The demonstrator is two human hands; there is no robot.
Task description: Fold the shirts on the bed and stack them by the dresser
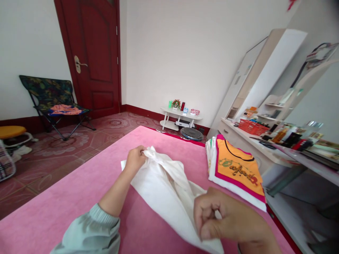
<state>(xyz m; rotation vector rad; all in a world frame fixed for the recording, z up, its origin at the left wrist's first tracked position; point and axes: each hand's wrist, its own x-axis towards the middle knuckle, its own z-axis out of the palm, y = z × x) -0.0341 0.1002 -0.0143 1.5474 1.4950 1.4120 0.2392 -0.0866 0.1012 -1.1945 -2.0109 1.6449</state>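
Observation:
A white cloth garment (164, 187) lies loosely bunched and partly lifted over the pink bed cover; its exact kind cannot be made out. At its far end, my left hand (136, 157) pinches a gathered bit of the fabric. My right hand (219, 215) is curled at the near right end, with its fingers closed on the cloth's edge. Between both hands the fabric stretches in long folds. To the right sits a stack of folded clothes, topped by an orange shirt (235, 164) with printed lettering.
The pink cover (87, 190) spreads under everything. Along the right stands a dressing table (243, 141) with a red basket (253, 127) and several bottles. Beyond the far edge are a low white table (174, 112) and a round dark object (192, 133). A folding chair (57, 95) stands left, by the red door (96, 53).

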